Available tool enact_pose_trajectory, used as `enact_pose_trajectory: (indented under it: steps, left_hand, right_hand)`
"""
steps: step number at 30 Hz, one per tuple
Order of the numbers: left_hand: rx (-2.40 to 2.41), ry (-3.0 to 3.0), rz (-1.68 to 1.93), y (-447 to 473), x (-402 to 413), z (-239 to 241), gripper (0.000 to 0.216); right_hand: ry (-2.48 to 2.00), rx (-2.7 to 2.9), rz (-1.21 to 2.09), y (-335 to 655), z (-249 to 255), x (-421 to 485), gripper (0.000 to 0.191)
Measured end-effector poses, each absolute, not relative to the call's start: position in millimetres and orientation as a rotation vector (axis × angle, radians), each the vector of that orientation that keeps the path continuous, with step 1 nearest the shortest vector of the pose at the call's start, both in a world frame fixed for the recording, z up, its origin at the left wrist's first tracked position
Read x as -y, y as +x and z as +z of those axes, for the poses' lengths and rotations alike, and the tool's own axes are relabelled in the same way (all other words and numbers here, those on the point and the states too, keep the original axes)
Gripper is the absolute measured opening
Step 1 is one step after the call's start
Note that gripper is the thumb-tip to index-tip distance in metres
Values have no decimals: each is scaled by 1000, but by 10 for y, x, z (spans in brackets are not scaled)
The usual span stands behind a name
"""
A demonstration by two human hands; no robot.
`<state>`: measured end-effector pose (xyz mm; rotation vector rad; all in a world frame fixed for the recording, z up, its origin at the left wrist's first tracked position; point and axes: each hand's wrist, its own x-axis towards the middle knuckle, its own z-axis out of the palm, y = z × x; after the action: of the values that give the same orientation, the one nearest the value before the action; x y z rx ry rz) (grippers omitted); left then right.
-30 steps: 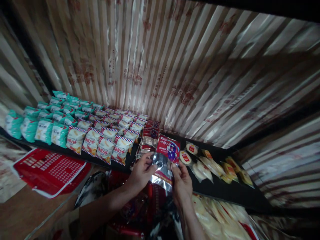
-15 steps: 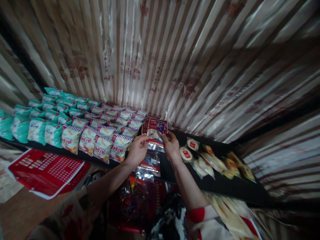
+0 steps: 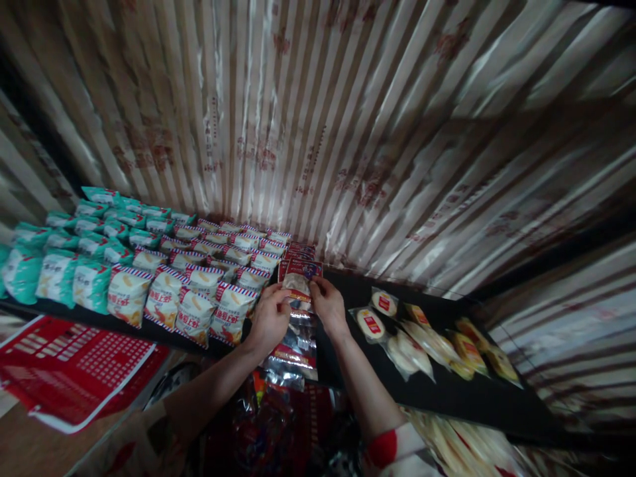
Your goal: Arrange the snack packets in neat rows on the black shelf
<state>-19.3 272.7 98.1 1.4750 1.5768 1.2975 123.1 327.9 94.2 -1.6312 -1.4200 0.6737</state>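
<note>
Between my hands is a red snack packet (image 3: pixel 302 281) with a clear lower part, on the black shelf. My left hand (image 3: pixel 272 317) pinches its left edge, fingers closed. My right hand (image 3: pixel 328 305) grips the opposite edge with thumb and fingers. Behind it, more dark red packets (image 3: pixel 301 250) stand in a row toward the wall. Closer to me, shiny packets (image 3: pixel 293 351) of a similar look lie near the shelf's front edge. White snack bags with striped tops (image 3: pixel 196 311) stand just left of my left hand.
Teal snack bags (image 3: pixel 54 271) fill the shelf's left end. Right of my hands, clear-wrapped pale foods (image 3: pixel 370 324) and yellow packs (image 3: pixel 467 351) lie on the black shelf (image 3: pixel 358 377). Red baskets (image 3: pixel 84 371) stand below. A corrugated wall (image 3: pixel 318 119) rises behind.
The view has shifted, so the shelf sits lower in the picture. Both hands keep hold of the red packet, which now sits closer to the row of packets behind it.
</note>
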Motion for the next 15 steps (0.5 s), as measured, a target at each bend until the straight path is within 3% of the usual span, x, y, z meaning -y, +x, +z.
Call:
enact_pose_trajectory:
  steps: [15]
  left_hand:
    - [-1652, 1436, 1156, -163, -2888, 1029, 39]
  right_hand:
    - [-1634, 1429, 629, 1198, 923, -3337, 35]
